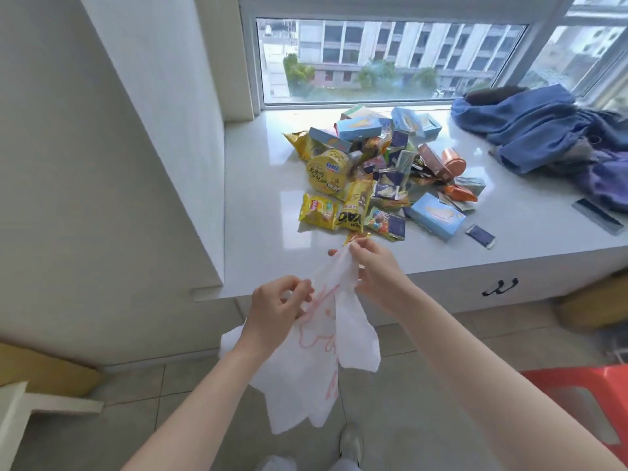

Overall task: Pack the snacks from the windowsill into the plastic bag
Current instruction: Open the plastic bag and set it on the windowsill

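A white plastic bag [306, 368] with pink print hangs in front of the windowsill [258, 185], below its front edge. My left hand [275, 311] pinches the bag's upper edge on the left. My right hand [373, 270] pinches the top of the bag higher up, at the sill's front edge. A pile of snacks [384, 171] lies on the sill beyond my hands: yellow chip bags [317, 211], a round yellow tub [328, 173], light blue boxes [436, 215] and several small packets. A small orange packet [355, 236] lies just beyond my right fingers.
Blue clothes [543, 137] are heaped at the sill's right end, with a dark flat object [598, 215] near them. A small dark packet [481, 235] lies apart on the sill. A red stool [588, 402] stands at lower right. A drawer handle [499, 287] sits below the sill.
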